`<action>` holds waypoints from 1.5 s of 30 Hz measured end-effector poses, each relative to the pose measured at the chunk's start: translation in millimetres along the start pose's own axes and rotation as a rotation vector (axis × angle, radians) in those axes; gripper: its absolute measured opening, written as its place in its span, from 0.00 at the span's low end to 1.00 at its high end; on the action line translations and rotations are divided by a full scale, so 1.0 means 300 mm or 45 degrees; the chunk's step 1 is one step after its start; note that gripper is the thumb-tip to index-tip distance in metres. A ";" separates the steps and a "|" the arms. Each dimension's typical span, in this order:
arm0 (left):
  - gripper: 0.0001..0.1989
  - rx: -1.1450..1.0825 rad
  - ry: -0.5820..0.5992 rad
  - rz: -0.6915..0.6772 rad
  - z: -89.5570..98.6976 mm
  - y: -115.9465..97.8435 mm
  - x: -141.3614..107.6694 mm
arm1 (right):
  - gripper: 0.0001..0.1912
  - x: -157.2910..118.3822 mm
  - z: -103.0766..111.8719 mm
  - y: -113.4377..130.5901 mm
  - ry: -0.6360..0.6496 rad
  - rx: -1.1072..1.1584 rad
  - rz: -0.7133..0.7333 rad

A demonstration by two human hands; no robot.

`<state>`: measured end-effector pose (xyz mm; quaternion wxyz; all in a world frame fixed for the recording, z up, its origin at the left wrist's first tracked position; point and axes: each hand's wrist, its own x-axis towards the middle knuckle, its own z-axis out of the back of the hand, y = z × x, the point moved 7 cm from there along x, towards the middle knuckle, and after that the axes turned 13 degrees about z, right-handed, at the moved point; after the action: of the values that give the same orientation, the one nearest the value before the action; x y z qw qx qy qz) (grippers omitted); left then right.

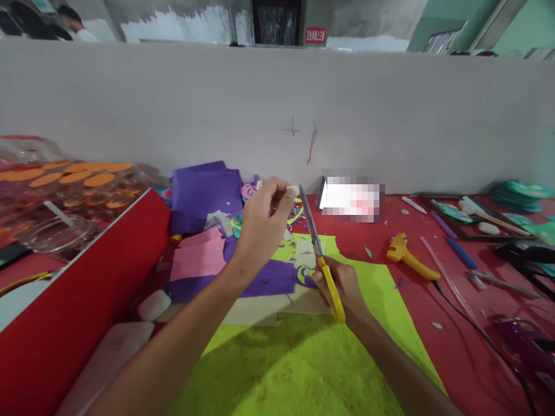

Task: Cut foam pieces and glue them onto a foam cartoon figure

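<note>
Pinching a small pale scrap [295, 189] between thumb and fingertips, the left hand [267, 211] holds it in the air beside the blade tips of yellow-handled scissors [319, 247], whose handles the right hand [344, 283] grips. Beyond a grey partition [173, 104], a red sign [315, 36] bears white Chinese characters, apparently beginning 卫生间; the phone [351, 197] screen is pixelated and unreadable. Below the hands, a yellow-green sheet [277, 364] covers part of the red tabletop [416, 335], a yellow glue gun [411, 258] lying to its right. White paint [177, 26] patches the far wall [377, 14].
</note>
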<state>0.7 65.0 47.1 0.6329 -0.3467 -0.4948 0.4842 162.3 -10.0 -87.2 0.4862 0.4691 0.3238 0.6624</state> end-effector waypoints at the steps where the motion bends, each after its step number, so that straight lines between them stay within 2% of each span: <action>1: 0.10 0.015 0.016 -0.005 -0.001 0.000 0.002 | 0.26 0.000 -0.002 -0.004 -0.008 0.037 -0.007; 5: 0.10 0.101 0.092 -0.040 -0.014 -0.009 0.007 | 0.28 0.001 -0.026 -0.027 -0.019 0.251 0.009; 10: 0.12 0.119 0.110 -0.094 -0.016 -0.031 0.004 | 0.31 0.003 -0.066 -0.072 0.007 0.497 0.114; 14: 0.10 0.167 0.211 -0.080 -0.028 -0.022 0.003 | 0.32 0.003 -0.059 -0.069 0.014 0.429 0.158; 20: 0.08 0.303 0.290 -0.139 -0.038 -0.029 -0.002 | 0.33 0.006 -0.029 -0.007 0.006 0.293 0.119; 31: 0.10 0.321 0.198 -0.162 -0.022 -0.044 0.004 | 0.37 0.012 -0.012 0.009 0.038 0.128 0.126; 40: 0.10 0.403 0.279 -0.175 -0.034 -0.037 0.004 | 0.36 0.009 -0.017 0.010 0.017 0.176 0.174; 45: 0.09 0.395 0.261 -0.149 -0.035 -0.038 0.001 | 0.34 0.006 -0.018 -0.004 0.017 0.186 0.174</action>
<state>13.9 62.3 54.6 0.7529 -0.2631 -0.3667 0.4790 157.4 -7.7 -89.5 0.4023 0.5199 0.3417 0.6717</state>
